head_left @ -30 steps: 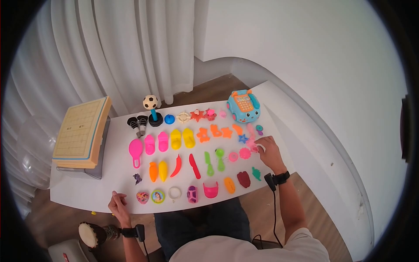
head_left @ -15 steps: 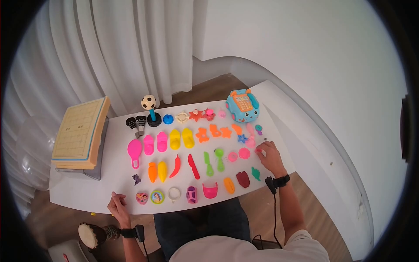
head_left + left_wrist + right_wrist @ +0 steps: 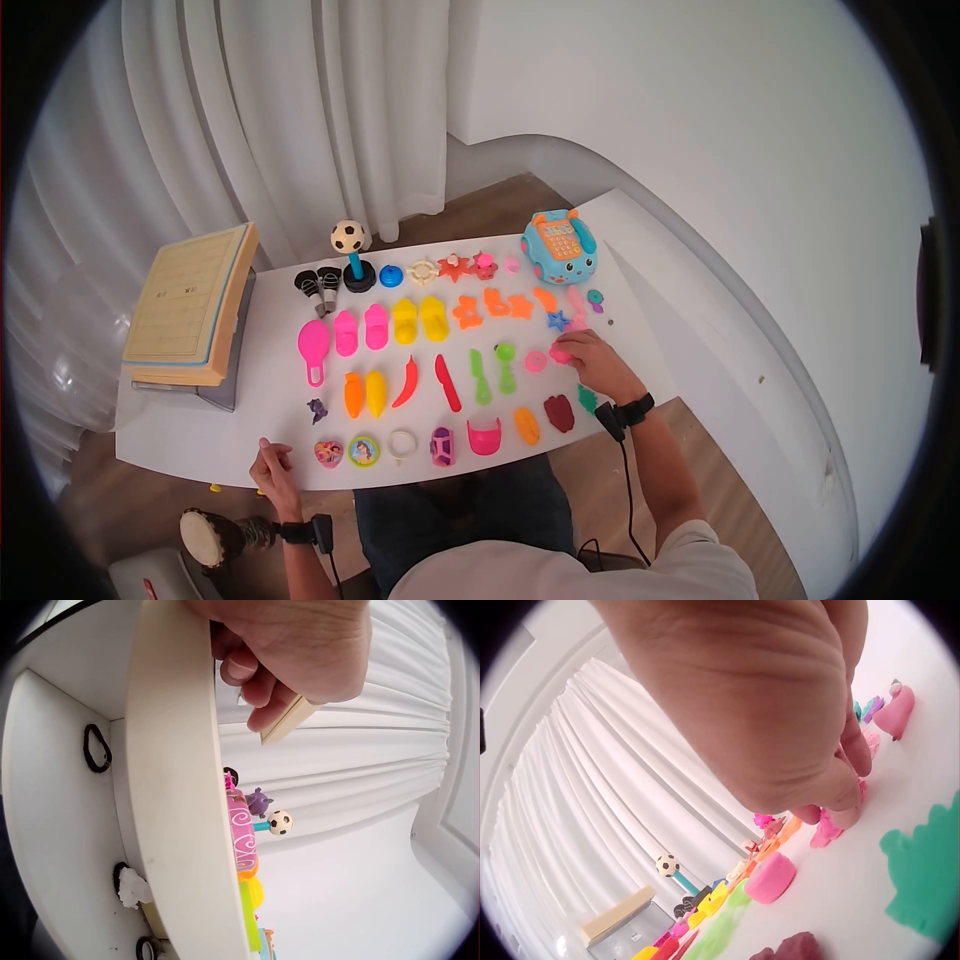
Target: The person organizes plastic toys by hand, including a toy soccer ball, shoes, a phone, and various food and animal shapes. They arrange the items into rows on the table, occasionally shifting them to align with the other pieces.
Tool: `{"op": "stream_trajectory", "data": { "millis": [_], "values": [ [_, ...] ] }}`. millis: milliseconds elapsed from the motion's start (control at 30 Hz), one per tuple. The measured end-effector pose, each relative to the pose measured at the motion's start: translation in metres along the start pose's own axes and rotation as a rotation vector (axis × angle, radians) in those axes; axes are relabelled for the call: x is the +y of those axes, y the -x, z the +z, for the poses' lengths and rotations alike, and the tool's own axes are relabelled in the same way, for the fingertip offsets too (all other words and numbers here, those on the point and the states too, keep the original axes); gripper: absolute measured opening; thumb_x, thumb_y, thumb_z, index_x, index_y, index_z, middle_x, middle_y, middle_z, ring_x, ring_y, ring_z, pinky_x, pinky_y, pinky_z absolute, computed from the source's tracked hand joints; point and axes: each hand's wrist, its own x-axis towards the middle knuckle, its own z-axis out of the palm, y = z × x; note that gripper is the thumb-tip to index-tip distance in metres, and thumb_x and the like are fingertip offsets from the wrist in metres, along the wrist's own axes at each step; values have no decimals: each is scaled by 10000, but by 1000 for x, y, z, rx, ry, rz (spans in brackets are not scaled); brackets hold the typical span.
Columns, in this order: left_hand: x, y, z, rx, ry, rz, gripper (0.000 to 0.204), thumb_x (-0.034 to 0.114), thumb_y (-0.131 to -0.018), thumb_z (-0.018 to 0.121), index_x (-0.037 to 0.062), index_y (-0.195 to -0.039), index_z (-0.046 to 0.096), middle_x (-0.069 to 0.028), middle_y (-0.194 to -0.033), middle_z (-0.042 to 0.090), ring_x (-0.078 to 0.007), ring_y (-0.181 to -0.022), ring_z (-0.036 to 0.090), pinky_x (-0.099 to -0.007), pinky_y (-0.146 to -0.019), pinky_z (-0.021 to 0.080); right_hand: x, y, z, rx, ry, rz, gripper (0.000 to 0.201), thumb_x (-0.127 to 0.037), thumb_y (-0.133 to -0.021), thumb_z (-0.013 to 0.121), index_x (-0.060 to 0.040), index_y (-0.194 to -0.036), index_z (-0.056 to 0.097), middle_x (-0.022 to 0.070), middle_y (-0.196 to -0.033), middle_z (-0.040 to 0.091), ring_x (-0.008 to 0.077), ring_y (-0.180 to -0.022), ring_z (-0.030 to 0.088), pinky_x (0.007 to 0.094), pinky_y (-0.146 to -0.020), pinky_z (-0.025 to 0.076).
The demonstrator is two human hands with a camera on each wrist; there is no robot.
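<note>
At the right of the table, my right hand (image 3: 598,365) has its fingertips on a pink scalloped piece (image 3: 558,353). The right wrist view shows thumb and fingers of this hand (image 3: 757,705) pinching the pink piece (image 3: 826,831), partly covering it. A round pink piece (image 3: 535,361) lies just left of it, a blue star (image 3: 557,320) above, and a teal piece (image 3: 587,399) below, near the wrist. My left hand (image 3: 272,467) rests at the table's front left edge, fingers loosely curled and holding nothing; the left wrist view shows that hand (image 3: 300,649) over the edge.
Rows of colourful toys cover the white table (image 3: 200,440). A toy phone (image 3: 560,247) stands at the back right, a football on a stand (image 3: 348,237) at the back. A board on a grey box (image 3: 190,305) is at the left; a drum (image 3: 205,538) stands on the floor.
My right hand has moved left from beside the pink pieces onto the scalloped piece, which it now pinches. The left hand stays at the table edge.
</note>
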Motion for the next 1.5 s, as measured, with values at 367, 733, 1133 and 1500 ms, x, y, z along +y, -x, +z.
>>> {"op": "stream_trajectory", "data": {
  "millis": [367,733,1133,1500],
  "values": [
    [-2,-1,-1,-18,2,3,653,459,-1161,503,-9,-741,680,27,-587,433,-80,-586,386,-300,-570,284,-10,0,1,60,-35,196,320,-177,-931,781,-10,-1202,753,178,-1250,672,392,-1175,635,481,-987,545],
    [4,1,0,-15,-9,-4,662,469,-1157,507,-11,-734,674,19,-589,439,-85,-586,389,-304,-574,293,21,-1,-15,241,64,40,321,49,-865,708,-20,-1177,742,142,-1240,734,397,-1166,638,478,-993,555],
    [-4,-4,-4,-9,29,-5,653,442,-1171,475,-7,-749,693,28,-584,450,-77,-567,394,-292,-556,296,17,6,-22,177,53,176,435,0,-867,740,-28,-1299,699,160,-1333,701,379,-1278,624,437,-1051,552],
    [137,-27,12,-339,39,240,698,452,-1188,394,-6,-774,719,-9,-600,524,-77,-547,451,-265,-520,321,41,15,-17,97,-53,225,495,2,-862,709,-23,-1354,664,198,-1389,681,411,-1333,596,498,-1096,516]
  ]
}}
